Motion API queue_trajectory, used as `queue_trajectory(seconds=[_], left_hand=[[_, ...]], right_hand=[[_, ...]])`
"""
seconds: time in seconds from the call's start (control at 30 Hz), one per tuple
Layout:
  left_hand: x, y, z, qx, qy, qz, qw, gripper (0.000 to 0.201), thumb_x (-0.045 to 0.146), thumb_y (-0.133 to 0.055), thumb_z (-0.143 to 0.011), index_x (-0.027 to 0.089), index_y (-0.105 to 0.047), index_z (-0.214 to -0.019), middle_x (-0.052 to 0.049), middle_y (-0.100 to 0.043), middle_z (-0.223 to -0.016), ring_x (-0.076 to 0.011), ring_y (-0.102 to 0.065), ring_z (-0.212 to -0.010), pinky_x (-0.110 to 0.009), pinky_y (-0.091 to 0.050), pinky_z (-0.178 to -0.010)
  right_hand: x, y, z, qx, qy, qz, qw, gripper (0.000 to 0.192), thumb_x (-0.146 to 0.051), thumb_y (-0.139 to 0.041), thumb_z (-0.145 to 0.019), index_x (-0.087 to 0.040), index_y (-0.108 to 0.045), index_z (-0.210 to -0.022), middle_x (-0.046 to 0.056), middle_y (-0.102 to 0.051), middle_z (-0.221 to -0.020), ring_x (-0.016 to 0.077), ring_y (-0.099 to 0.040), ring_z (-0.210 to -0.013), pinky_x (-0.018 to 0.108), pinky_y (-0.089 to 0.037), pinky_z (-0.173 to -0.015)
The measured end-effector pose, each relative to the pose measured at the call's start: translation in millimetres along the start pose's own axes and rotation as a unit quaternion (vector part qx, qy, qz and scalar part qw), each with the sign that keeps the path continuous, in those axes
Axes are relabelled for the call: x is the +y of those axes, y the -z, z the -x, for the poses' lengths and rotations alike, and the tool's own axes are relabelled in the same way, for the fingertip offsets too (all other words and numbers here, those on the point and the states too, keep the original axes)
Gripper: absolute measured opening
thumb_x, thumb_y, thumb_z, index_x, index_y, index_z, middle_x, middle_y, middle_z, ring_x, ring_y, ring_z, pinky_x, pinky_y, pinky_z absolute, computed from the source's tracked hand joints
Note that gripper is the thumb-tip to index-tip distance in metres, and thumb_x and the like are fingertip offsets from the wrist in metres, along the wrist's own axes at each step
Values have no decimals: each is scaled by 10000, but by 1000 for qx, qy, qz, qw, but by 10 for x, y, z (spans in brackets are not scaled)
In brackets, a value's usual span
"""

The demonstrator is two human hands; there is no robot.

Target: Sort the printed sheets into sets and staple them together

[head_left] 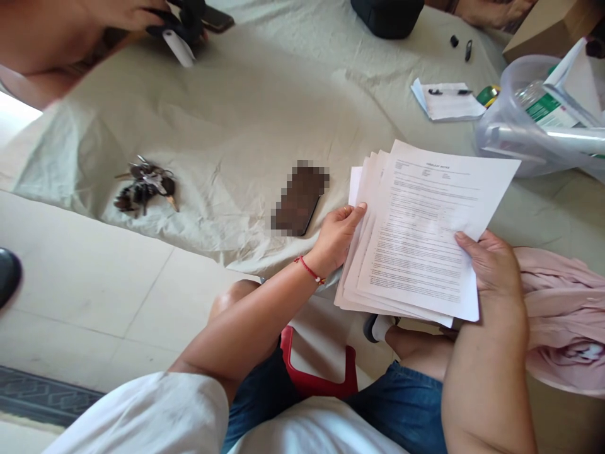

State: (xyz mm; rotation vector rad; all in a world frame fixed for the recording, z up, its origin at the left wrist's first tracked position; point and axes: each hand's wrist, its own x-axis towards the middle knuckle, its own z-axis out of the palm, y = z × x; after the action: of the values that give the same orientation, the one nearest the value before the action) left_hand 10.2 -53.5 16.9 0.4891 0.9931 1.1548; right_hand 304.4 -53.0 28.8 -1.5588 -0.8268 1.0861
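Note:
A fanned stack of printed paper sheets (425, 233) is held in front of me, over the table's near edge. My left hand (339, 236) pinches the left side of the stack, thumb on top; a red string bracelet circles that wrist. On the right side, my right hand (494, 261) grips the sheets with its thumb on the top page and its fingers hidden beneath. Left of the stack, a dark smartphone (301, 202) lies on the cloth, partly pixelated. Farther left sits a bunch of keys (147, 186).
A pale cloth (227, 120) covers the table. At right stand a clear plastic basket (501, 120) with a bottle and papers, and a cardboard box (551, 28). A notepad (449, 104) and black case (387, 16) lie farther back. Another person's hand (137, 14) is at upper left.

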Motion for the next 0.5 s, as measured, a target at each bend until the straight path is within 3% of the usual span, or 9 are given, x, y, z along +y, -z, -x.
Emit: queue_trajectory(seconds=[0.23, 0.4, 0.5], left_hand=[[-1, 6, -5, 22, 23, -8, 999, 188, 279, -838, -966, 188, -708, -864, -15, -744, -825, -153, -688, -749, -318, -583, -792], [12, -11, -9, 36, 21, -7, 999, 152, 264, -791, -1007, 179, -728, -898, -40, -784, -900, -164, -709, -800, -318, -578, -807], [28, -23, 3, 40, 24, -5, 999, 142, 250, -744, -1034, 182, -730, -910, -57, -799, -939, -182, -730, -844, -337, -589, -841]], right_hand=[[35, 28, -59, -1, 9, -18, 1000, 721, -476, -1159, -414, -175, -871, -1003, 130, -894, -1019, 362, -858, -974, 569, -688, -1046], [14, 220, -135, 58, 26, -27, 998, 674, -368, -1135, -396, -194, -896, -1001, 101, -896, -1024, 275, -830, -851, 460, -710, -914], [4, 276, -127, 61, 34, -22, 997, 623, -355, -1126, -409, -216, -908, -975, 96, -903, -1048, 270, -824, -837, 455, -710, -894]])
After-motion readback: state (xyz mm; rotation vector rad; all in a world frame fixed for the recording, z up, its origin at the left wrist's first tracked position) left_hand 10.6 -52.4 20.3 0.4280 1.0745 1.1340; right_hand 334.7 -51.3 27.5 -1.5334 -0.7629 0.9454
